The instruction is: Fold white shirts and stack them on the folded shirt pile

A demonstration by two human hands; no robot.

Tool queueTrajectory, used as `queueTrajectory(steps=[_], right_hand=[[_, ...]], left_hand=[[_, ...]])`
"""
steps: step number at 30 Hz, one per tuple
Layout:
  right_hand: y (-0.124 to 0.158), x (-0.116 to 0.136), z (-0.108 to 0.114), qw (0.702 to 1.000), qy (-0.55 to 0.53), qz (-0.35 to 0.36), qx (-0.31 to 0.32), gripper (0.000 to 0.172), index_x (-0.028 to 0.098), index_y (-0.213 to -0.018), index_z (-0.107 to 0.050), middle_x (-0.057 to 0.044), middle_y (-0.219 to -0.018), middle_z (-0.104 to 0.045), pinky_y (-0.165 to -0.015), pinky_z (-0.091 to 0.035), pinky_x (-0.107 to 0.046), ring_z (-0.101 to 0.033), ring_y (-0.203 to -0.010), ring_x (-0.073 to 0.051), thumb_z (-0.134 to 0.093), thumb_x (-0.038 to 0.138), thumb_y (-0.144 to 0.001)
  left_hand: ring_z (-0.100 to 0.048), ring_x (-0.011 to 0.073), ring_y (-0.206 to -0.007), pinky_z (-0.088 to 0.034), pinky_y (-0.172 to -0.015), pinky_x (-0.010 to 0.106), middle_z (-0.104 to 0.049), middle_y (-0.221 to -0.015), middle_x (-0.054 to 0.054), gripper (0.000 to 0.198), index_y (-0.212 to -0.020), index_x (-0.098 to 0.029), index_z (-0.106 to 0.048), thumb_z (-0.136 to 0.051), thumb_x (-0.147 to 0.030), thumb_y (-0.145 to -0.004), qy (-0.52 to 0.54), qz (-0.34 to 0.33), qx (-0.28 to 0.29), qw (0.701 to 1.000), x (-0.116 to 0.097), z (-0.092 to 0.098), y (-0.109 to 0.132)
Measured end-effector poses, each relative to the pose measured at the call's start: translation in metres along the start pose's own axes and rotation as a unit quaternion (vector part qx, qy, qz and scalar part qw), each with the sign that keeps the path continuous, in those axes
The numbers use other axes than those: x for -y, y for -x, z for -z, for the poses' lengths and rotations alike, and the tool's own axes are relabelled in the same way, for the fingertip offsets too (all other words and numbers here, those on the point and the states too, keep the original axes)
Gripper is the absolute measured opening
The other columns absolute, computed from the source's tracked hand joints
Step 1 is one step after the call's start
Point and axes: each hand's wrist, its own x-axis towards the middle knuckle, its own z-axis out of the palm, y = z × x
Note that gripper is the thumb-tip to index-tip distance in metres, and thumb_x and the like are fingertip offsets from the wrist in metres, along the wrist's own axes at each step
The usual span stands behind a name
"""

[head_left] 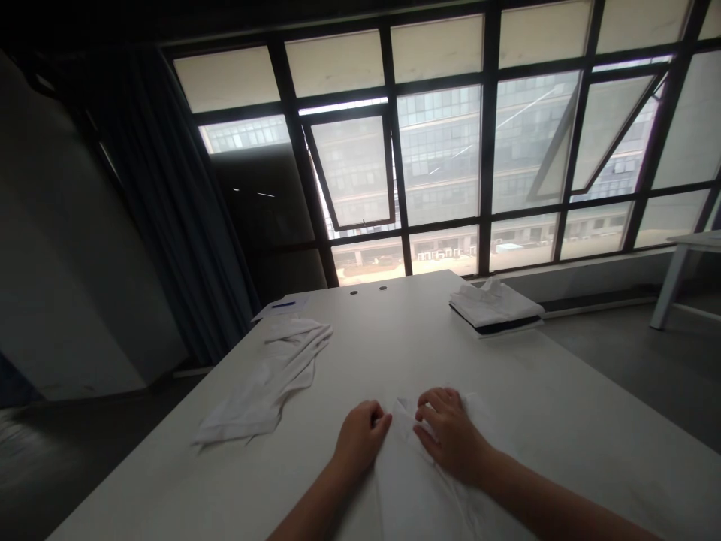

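A white cloth garment [414, 488] lies on the white table [360, 361] at the near edge, between and under my hands. My left hand [362, 436] rests at its left edge with the fingers curled inward; what they hold, if anything, is hidden. On the upper right part of the cloth lies my right hand [447, 432], its fingers bent and spread apart over the fabric. The white fabric blends with the tabletop, so its outline is hard to tell.
Another crumpled white garment [270, 383] lies on the table's left side. At the back right stands a folded stack of white and black clothes [496, 304]. A blue pen [283, 304] lies on paper at the far left corner. Windows [439, 158] are beyond.
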Motion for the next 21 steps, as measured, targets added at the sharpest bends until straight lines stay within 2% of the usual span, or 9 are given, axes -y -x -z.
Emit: queueTrajectory(steps=[2,5,8,10,15,21], right_hand=[[-0.008,-0.015,0.008,0.999,0.003,-0.030,-0.028,0.014,0.023,-0.100,-0.064,-0.008,-0.107,-0.065,-0.099,-0.036,-0.042,-0.056,-0.104,-0.024,-0.052,0.028,-0.095],[-0.020,-0.054,0.016,0.992,0.004,-0.117,-0.055,0.021,0.020,-0.098,-0.064,-0.009,-0.102,-0.066,-0.091,-0.041,-0.038,-0.058,-0.098,-0.023,-0.044,0.028,-0.096],[-0.022,-0.093,0.014,0.982,-0.021,-0.185,-0.015,0.028,0.017,-0.099,-0.067,-0.010,-0.099,-0.068,-0.087,-0.044,-0.035,-0.060,-0.094,-0.023,-0.042,0.030,-0.095],[-0.018,-0.108,0.008,0.980,-0.045,-0.192,0.034,0.030,0.017,-0.095,-0.070,-0.008,-0.094,-0.070,-0.083,-0.045,-0.034,-0.062,-0.088,-0.022,-0.044,0.033,-0.095],[-0.010,-0.111,-0.004,0.981,-0.051,-0.164,0.086,0.028,0.020,-0.094,-0.072,-0.007,-0.099,-0.071,-0.086,-0.045,-0.034,-0.063,-0.094,-0.022,-0.051,0.038,-0.091],[-0.010,-0.110,0.007,0.976,-0.066,-0.153,0.136,0.023,0.022,-0.093,-0.073,-0.005,-0.095,-0.073,-0.086,-0.045,-0.035,-0.064,-0.093,-0.023,-0.056,0.035,-0.085]], left_hand=[[-0.057,0.0161,-0.073,-0.036,-0.067,0.026,-0.066,-0.080,0.000,0.019,-0.077,-0.021,-0.064,-0.057,-0.033,-0.090,0.004,-0.013,0.011,1.000,0.000,0.001,0.000],[-0.058,0.0160,-0.076,-0.037,-0.070,0.025,-0.067,-0.082,0.001,0.021,-0.078,-0.021,-0.065,-0.055,-0.032,-0.092,0.005,-0.028,0.016,0.999,0.003,0.004,-0.002],[-0.059,0.0170,-0.079,-0.037,-0.072,0.026,-0.067,-0.084,0.002,0.021,-0.080,-0.020,-0.066,-0.054,-0.031,-0.094,0.000,-0.025,0.006,1.000,0.013,0.012,-0.007],[-0.060,0.0180,-0.081,-0.038,-0.073,0.026,-0.068,-0.086,0.003,0.023,-0.081,-0.020,-0.067,-0.052,-0.032,-0.094,-0.003,-0.015,0.000,1.000,0.023,0.017,-0.011],[-0.061,0.0182,-0.080,-0.039,-0.072,0.027,-0.070,-0.085,0.003,0.028,-0.084,-0.019,-0.069,-0.048,-0.034,-0.096,0.000,0.004,-0.005,1.000,0.038,0.024,-0.016],[-0.063,0.0176,-0.082,-0.041,-0.074,0.025,-0.073,-0.086,0.000,0.019,-0.088,-0.021,-0.073,-0.058,-0.033,-0.087,0.007,-0.001,0.022,1.000,0.034,0.028,-0.013]])
